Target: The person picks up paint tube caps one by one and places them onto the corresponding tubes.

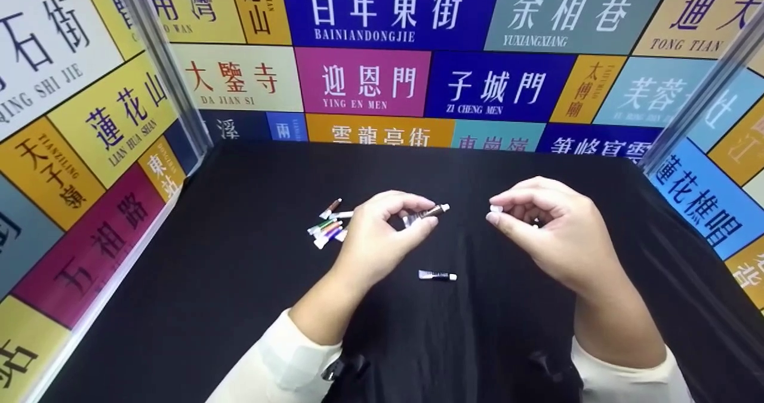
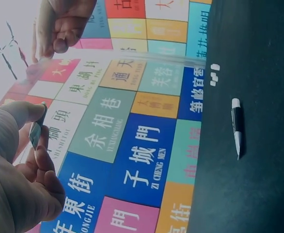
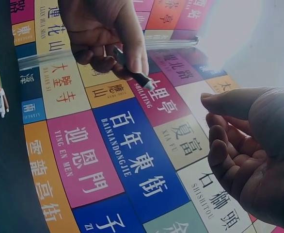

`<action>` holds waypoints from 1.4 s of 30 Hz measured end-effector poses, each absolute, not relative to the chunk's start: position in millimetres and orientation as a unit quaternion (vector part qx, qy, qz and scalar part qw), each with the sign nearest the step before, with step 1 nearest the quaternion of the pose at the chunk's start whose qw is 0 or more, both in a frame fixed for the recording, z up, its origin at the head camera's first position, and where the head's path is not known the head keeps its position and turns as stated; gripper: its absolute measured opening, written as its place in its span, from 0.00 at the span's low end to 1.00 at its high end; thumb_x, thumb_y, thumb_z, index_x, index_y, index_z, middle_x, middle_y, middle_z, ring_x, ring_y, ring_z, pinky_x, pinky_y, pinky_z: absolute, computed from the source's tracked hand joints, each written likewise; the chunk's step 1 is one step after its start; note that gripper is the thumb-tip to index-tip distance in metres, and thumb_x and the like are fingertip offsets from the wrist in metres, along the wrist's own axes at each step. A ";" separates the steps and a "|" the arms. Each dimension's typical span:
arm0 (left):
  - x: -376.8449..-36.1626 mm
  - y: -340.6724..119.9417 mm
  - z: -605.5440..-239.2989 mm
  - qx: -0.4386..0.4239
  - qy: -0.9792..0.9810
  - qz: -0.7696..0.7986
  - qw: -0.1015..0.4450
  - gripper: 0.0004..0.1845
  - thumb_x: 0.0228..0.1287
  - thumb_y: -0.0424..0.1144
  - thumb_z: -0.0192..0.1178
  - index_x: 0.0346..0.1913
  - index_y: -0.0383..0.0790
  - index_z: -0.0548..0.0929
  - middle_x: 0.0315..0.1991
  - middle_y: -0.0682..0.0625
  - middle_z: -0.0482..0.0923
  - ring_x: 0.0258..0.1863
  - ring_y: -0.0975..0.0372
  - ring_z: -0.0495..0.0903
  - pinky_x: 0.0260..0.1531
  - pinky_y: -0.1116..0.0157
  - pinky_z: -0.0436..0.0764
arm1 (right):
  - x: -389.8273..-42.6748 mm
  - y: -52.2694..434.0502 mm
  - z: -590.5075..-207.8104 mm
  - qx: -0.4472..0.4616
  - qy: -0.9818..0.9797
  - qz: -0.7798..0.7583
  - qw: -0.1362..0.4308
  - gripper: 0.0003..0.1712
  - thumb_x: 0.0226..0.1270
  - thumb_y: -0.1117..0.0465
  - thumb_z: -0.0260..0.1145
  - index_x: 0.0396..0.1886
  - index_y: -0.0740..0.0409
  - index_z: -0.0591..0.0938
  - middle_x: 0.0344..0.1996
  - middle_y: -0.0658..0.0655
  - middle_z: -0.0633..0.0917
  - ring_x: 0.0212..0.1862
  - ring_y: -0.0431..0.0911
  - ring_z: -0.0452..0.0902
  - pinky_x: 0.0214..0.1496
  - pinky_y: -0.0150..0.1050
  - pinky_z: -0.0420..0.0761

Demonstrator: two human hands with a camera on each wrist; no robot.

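My left hand pinches a small paint tube with a dark label between thumb and fingers, its white tip pointing right. In the right wrist view the same paint tube slants downward from the fingers. Across a gap to the right, my right hand pinches a small white cap between thumb and forefinger. Both hands are raised over the black cloth. Below them lies another paint tube, black-labelled with a white end.
Several coloured paint tubes lie in a loose pile beyond the left hand, partly hidden by it. A few small white pieces sit on the black tablecloth. Printed panels with large characters stand around the back and sides.
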State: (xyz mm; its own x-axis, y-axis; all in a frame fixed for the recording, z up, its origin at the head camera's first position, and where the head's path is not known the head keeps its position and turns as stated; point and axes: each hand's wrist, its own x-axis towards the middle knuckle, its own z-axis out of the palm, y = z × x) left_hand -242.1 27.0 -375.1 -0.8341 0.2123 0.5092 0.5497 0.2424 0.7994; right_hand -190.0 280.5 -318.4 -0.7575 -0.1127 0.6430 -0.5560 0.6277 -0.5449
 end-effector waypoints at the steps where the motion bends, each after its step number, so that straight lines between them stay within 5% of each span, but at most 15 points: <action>1: -240.7 27.2 -374.6 -0.249 -0.772 -0.565 0.148 0.09 0.64 0.42 0.77 0.47 0.52 0.94 0.39 0.59 0.89 0.37 0.68 0.83 0.43 0.65 0.84 | -190.0 279.9 -318.9 0.198 -0.854 0.386 0.288 0.13 0.58 0.67 0.83 0.37 0.44 0.94 0.34 0.46 0.89 0.33 0.36 0.80 0.37 0.23 0.77; 42: -225.7 33.0 -366.5 -0.300 -0.752 -0.568 0.150 0.11 0.65 0.42 0.77 0.49 0.50 0.95 0.45 0.60 0.92 0.42 0.63 0.85 0.45 0.67 0.84 | -191.8 267.0 -327.2 0.241 -0.850 0.388 0.263 0.13 0.64 0.69 0.79 0.44 0.48 0.95 0.39 0.46 0.93 0.33 0.37 0.80 0.37 0.23 0.79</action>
